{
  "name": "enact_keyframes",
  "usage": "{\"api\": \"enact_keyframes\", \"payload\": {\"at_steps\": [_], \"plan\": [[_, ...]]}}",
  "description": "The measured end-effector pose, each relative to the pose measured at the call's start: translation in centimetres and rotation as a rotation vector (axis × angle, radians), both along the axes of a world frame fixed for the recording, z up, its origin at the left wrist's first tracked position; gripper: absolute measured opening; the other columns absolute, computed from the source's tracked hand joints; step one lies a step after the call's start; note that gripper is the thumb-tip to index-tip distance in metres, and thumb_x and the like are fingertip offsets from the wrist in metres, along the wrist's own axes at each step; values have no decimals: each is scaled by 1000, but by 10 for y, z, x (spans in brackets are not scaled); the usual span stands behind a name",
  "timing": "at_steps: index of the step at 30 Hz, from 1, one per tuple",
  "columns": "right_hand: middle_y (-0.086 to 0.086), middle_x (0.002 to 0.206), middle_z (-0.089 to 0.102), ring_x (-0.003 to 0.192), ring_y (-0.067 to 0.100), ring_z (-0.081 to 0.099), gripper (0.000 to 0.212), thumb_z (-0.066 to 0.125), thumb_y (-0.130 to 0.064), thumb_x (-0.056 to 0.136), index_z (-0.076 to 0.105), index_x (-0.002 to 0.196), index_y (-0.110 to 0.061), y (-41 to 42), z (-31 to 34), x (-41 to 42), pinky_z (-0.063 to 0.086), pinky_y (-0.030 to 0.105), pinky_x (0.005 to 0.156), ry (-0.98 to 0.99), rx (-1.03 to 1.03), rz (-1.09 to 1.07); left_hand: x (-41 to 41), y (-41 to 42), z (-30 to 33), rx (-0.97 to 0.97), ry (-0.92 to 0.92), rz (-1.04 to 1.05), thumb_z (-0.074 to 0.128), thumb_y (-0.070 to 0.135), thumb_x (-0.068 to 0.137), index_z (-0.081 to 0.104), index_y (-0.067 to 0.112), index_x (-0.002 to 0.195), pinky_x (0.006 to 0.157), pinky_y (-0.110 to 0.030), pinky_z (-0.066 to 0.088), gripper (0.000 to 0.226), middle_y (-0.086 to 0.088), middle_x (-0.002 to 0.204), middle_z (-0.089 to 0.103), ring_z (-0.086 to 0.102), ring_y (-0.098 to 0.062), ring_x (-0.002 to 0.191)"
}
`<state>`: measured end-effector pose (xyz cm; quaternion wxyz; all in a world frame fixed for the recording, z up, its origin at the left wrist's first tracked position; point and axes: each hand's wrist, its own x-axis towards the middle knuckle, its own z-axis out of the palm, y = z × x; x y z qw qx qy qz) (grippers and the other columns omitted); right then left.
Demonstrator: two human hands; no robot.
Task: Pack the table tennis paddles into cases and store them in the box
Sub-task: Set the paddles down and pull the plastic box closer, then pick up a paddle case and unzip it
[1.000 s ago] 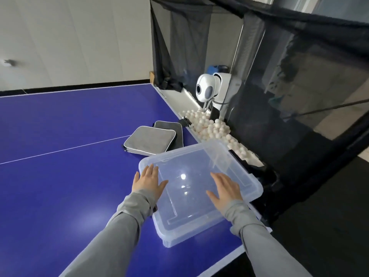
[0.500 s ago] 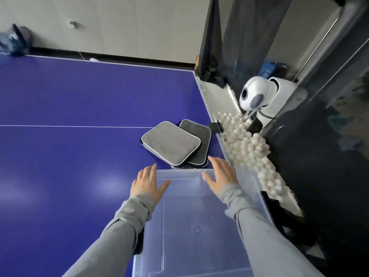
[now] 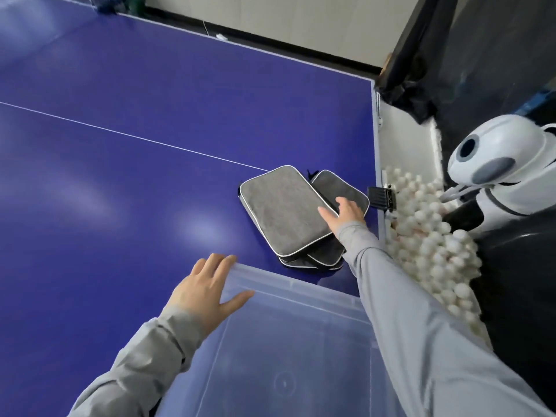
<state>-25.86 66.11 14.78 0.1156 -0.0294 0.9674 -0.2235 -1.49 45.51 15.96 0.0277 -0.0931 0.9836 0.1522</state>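
Note:
Two grey paddle cases with white piping lie stacked on the blue table. The upper case (image 3: pixel 282 212) is lighter grey; the lower case (image 3: pixel 334 188) peeks out on its right and beneath. My right hand (image 3: pixel 343 213) reaches over them with straight fingers and lies on the right side of the stack, where the two cases overlap. The clear plastic box (image 3: pixel 301 335) stands near me with its lid on. My left hand (image 3: pixel 204 288) rests flat on the box's far left corner, thumb spread across the lid. No paddles are visible.
The table's right edge (image 3: pixel 376 164) runs beside a tray of several white balls (image 3: pixel 427 239). A white ball-feeding machine (image 3: pixel 499 164) and black netting (image 3: pixel 421 55) stand to the right. A black net clamp (image 3: pixel 380 197) sits at the table edge beside the cases.
My right hand left the box lid and reached forward onto the cases. My left hand stays on the box corner. The view tilted down and moved closer.

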Motion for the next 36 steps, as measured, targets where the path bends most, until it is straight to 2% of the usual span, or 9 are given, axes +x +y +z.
{"api": "enact_keyframes", "payload": {"at_steps": [4, 8, 17, 22, 26, 28, 30, 33, 36], "plan": [[15, 135, 45, 124, 32, 44, 68, 60, -51, 82, 43, 132, -9, -7, -23, -19, 34, 37, 104, -70, -71, -57, 0, 2, 1, 40, 65, 11, 0, 87, 67, 51, 19, 129, 61, -31, 53, 106, 6, 119, 54, 56, -20, 102], [16, 130, 50, 121, 32, 47, 68, 68, -45, 77, 44, 129, -7, -12, -36, -25, 36, 36, 101, -78, -161, -85, 0, 2, 2, 35, 45, 12, -2, 88, 65, 49, 23, 131, 62, -29, 52, 105, 10, 121, 51, 54, -17, 105], [10, 120, 55, 109, 28, 52, 58, 76, -28, 72, 47, 118, -10, -16, -34, -9, 40, 36, 95, 97, -391, -128, 1, 3, 5, 38, 57, 13, -1, 88, 66, 51, 22, 128, 61, -31, 53, 105, 8, 120, 53, 55, -19, 104], [5, 110, 58, 92, 15, 51, 48, 76, -18, 72, 52, 112, -9, -10, -13, 0, 37, 21, 83, 145, -575, -228, 2, 2, 4, 13, 40, 18, -10, 91, 56, 42, 29, 133, 65, -24, 49, 112, 15, 126, 45, 48, -11, 113], [3, 103, 57, 91, 14, 53, 44, 76, -13, 73, 53, 110, -7, -1, 14, 14, 38, 14, 80, 181, -745, -307, 2, 2, 1, 34, 42, 19, 18, 85, 67, 39, 29, 135, 69, -25, 49, 91, 15, 128, 43, 45, -11, 117], [5, 101, 58, 87, 15, 54, 40, 76, -11, 73, 53, 105, -11, 2, 31, 25, 41, 20, 81, 210, -834, -335, 3, 1, -2, 44, 62, 18, 35, 76, 75, 38, 29, 137, 75, -26, 49, 78, 13, 129, 44, 45, -12, 118], [4, 97, 58, 81, 13, 54, 37, 76, -10, 73, 51, 100, -15, 5, 48, 38, 45, 23, 80, 242, -895, -353, 4, -1, -1, 67, 62, 4, 31, 79, 72, 36, 27, 139, 89, -28, 44, 85, 11, 132, 43, 44, -14, 120], [1, 90, 58, 72, 4, 54, 36, 74, -7, 74, 51, 101, -14, 1, 69, 67, 45, 9, 70, 269, -1009, -356, 6, -4, 6, 282, 126, 50, 21, 84, 71, 36, 24, 140, 104, -33, 33, 93, 7, 136, 42, 41, -16, 124], [-8, 85, 59, 73, -1, 55, 36, 74, -5, 75, 53, 103, -13, -15, 82, 105, 43, 2, 63, 278, -1072, -357, 3, -14, 17, 717, 290, 250, 42, 55, 91, 43, 17, 135, 102, -30, 34, 58, -2, 130, 48, 47, -15, 117]]}}
